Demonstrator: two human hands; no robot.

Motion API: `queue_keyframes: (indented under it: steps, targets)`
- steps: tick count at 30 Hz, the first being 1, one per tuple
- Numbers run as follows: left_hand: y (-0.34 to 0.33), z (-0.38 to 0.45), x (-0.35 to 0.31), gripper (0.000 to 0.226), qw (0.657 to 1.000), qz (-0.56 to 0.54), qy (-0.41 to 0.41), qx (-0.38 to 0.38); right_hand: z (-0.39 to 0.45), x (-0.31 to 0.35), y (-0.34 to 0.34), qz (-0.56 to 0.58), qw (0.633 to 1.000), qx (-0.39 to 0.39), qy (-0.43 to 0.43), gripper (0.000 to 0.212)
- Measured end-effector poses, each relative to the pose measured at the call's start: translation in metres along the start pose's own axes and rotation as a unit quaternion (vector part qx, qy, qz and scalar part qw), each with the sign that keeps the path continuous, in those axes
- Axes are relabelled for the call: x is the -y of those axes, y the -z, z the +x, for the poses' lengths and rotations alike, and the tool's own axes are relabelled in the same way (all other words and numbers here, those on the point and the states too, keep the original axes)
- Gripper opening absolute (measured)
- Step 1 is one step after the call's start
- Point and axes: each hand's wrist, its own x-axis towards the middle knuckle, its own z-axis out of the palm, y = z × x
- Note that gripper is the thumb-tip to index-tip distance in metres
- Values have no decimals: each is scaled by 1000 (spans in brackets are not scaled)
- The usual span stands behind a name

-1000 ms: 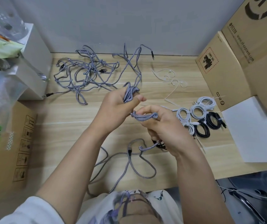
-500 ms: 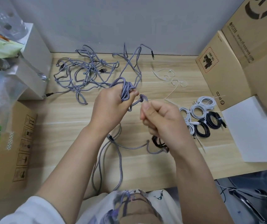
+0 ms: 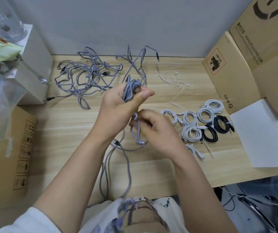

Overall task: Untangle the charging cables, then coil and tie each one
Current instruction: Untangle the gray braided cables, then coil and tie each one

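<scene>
Head view: hands (image 3: 134, 115) on braided cable (image 3: 131, 89)

**Cables spread across a desk**

Tangled cables (image 3: 91, 76) lie at the back left of the table (image 3: 67, 128); coiled cables (image 3: 200, 125) sit right, before the cardboard boxes (image 3: 245, 64); loose ties (image 3: 177, 81) lie between; both hands (image 3: 118, 106) hold a cable at centre.

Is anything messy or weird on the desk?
Yes. The grey braided cables at the back left lie in a knotted heap, unlike the coiled white cables and coiled black cables on the right. Nothing looks broken or spilled.
</scene>
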Motion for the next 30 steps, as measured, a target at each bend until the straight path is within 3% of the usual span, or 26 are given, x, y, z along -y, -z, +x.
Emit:
queue_keyframes:
  steps: [4, 9, 11, 14, 19, 22, 24, 27, 30]
  targets:
    - [0, 2, 5, 11, 997, 52, 8, -62, -8, 8, -8, 65, 992, 89, 55, 7]
    - [9, 4, 11, 16, 979, 160, -66, -106, -18, 19, 4, 140, 977, 150, 51, 8]
    - [12, 7, 18, 4, 966, 217, -89, -107, -19, 22, 4, 173, 976, 128, 38, 17]
    - [18, 7, 29, 24, 962, 247, -62, -99, -18, 24, 5, 221, 975, 35, 13, 41]
    - [28, 7, 28, 20, 971, 234, 27, 26, -19, 25, 14, 256, 963, -74, 35, 44]
    - [31, 5, 22, 30, 979, 166, 97, 72, -18, 25, 17, 267, 954, -133, 38, 45]
    - [36, 3, 18, 50, 977, 100, 134, 135, -18, 24, 21, 281, 944, -169, 35, 46]
    - [43, 0, 12, 65, 942, 13, 175, 285, -16, 23, 26, 312, 927, -204, 36, 48]
    - [46, -1, 9, 48, 909, -39, 196, 367, -13, 20, 29, 338, 914, -223, 29, 47]
